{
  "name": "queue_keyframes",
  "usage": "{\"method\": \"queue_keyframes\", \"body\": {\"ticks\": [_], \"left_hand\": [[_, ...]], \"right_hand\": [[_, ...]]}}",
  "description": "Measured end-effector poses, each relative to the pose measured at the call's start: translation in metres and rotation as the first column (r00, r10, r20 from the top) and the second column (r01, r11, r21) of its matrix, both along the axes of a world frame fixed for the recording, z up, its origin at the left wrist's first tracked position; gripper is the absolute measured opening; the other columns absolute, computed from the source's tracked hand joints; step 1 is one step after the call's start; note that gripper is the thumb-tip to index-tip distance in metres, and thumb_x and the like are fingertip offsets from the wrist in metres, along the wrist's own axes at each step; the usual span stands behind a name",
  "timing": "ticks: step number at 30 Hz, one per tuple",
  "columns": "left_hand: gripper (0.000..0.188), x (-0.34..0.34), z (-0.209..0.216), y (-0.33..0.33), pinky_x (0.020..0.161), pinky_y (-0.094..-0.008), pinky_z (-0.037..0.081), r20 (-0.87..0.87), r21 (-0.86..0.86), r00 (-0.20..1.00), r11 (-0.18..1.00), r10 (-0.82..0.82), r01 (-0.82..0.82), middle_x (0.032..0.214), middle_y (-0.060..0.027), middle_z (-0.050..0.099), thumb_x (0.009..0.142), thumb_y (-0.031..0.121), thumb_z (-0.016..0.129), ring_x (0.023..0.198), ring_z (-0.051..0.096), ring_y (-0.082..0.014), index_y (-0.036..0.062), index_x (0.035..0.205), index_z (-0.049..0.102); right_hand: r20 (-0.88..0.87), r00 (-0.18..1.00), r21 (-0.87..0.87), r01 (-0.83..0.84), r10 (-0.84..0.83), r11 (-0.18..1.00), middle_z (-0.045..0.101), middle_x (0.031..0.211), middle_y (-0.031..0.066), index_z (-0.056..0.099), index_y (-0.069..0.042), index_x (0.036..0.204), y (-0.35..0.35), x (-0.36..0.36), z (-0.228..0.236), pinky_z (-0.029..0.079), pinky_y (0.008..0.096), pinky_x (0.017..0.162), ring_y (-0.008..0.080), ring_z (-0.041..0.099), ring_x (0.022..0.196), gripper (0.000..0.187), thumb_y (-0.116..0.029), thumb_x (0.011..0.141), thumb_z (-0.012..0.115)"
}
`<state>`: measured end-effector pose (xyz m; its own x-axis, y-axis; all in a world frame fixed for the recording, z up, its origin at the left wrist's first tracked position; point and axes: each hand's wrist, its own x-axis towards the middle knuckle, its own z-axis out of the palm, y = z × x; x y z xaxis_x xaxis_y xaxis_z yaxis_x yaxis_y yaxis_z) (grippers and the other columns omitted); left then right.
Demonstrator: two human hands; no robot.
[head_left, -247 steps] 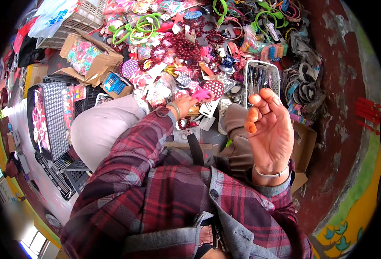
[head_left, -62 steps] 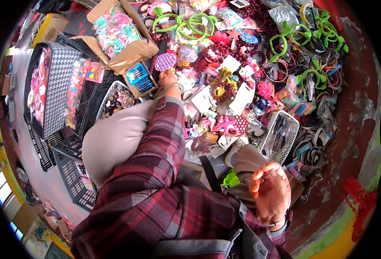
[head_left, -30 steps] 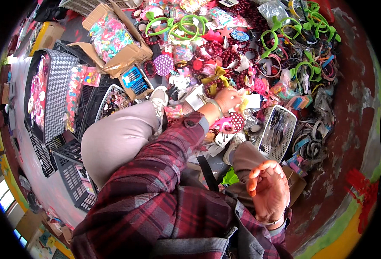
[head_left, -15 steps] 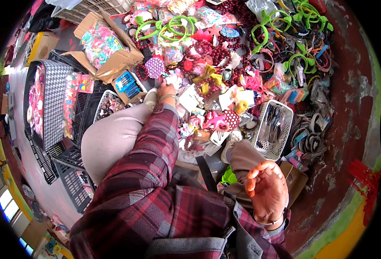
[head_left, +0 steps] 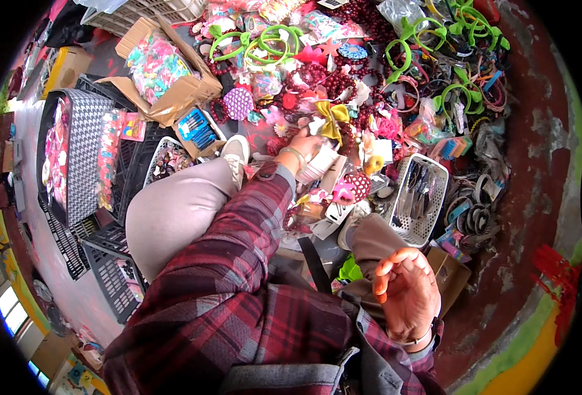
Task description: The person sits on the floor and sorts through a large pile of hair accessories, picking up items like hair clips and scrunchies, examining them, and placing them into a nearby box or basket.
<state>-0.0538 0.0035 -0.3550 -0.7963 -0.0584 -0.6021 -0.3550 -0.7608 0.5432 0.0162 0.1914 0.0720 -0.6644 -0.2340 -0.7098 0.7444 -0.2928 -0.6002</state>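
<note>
My left hand (head_left: pixel 301 146) reaches into a heap of hair accessories, against white cards (head_left: pixel 320 162) and just below a mustard-yellow bow (head_left: pixel 332 121). Its fingertips are hidden among the pieces, so I cannot tell whether it grips anything. A red polka-dot piece (head_left: pixel 357 185) and a pink star-shaped piece (head_left: pixel 343 191) lie nearer to me, beside a yellow fuzzy ring (head_left: pixel 373 164). My right hand (head_left: pixel 409 289) is held over my right knee, palm showing and fingers loosely curled. Nothing shows in it.
A white basket (head_left: pixel 401 224) holding dark items stands to the right. Green headbands (head_left: pixel 264 47) top the heap. At left are an open carton (head_left: pixel 172 108) of bagged pieces, a small box of blue packs (head_left: pixel 198 128) and black crates (head_left: pixel 110 270). My shoe (head_left: pixel 235 153) borders the pile.
My left hand has moved right and deeper into the heap, shifting white cards and the yellow bow. My left shoe now shows more fully. The right hand has barely moved.
</note>
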Motion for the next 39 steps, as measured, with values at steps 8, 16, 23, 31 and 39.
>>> {"method": "queue_keyframes", "body": {"ticks": [8,16,23,31,39], "left_hand": [[0.049,-0.032,0.051,0.072,0.079,-0.0317,0.046,-0.080,-0.587,0.948,0.784,-0.307,0.205,0.105,-0.0132,0.060,0.074,0.018,0.060,0.092,0.059,-0.0219,0.0068,0.121,0.047],[0.056,-0.002,0.112,0.099,0.098,-0.0424,0.032,0.004,-0.989,0.774,0.114,-0.633,0.098,0.124,-0.0235,0.039,0.071,0.018,0.061,0.116,0.037,-0.0396,0.0043,0.123,0.041],[0.065,0.053,0.132,0.073,0.102,-0.0433,0.028,0.232,-0.963,0.490,-0.127,-0.840,0.238,0.135,-0.0272,0.021,0.073,0.014,0.056,0.125,0.024,-0.0422,0.0090,0.132,0.031],[0.049,0.083,0.124,0.049,0.088,-0.0425,0.039,0.284,-0.953,0.698,-0.112,-0.657,0.282,0.107,-0.0241,0.049,0.075,0.011,0.053,0.104,0.046,-0.0395,0.0101,0.123,0.043],[0.013,0.109,0.141,-0.057,0.062,-0.0400,0.046,0.285,-0.895,0.942,0.400,0.178,0.196,0.074,-0.0167,0.058,0.079,0.007,0.047,0.068,0.059,-0.0283,0.0001,0.084,0.057]], "right_hand": [[0.000,1.000,-0.084,-0.001,0.001,0.996,0.061,0.080,0.0160,0.054,0.000,0.091,-0.001,0.001,-0.001,0.045,0.0232,0.051,0.0179,0.058,0.060,0.019,-0.016,0.090,0.044],[-0.034,0.999,-0.092,-0.008,0.005,0.996,0.061,0.081,0.0145,0.055,0.000,0.093,0.005,0.005,-0.001,0.044,0.0227,0.051,0.0156,0.057,0.060,0.021,-0.018,0.090,0.044],[-0.103,0.994,-0.131,-0.039,0.026,0.991,0.062,0.083,0.0124,0.056,-0.001,0.095,0.012,0.014,0.000,0.044,0.0223,0.052,0.0144,0.058,0.062,0.023,-0.020,0.090,0.045],[-0.284,0.942,-0.166,0.136,-0.179,0.977,0.062,0.082,0.0095,0.056,0.000,0.097,0.037,0.012,-0.009,0.043,0.0216,0.053,0.0127,0.056,0.062,0.022,-0.019,0.089,0.047],[-0.302,0.904,-0.193,0.254,-0.303,0.948,0.062,0.081,0.0101,0.056,0.001,0.098,0.052,0.015,-0.015,0.043,0.0217,0.053,0.0136,0.056,0.063,0.022,-0.017,0.085,0.054]]}}
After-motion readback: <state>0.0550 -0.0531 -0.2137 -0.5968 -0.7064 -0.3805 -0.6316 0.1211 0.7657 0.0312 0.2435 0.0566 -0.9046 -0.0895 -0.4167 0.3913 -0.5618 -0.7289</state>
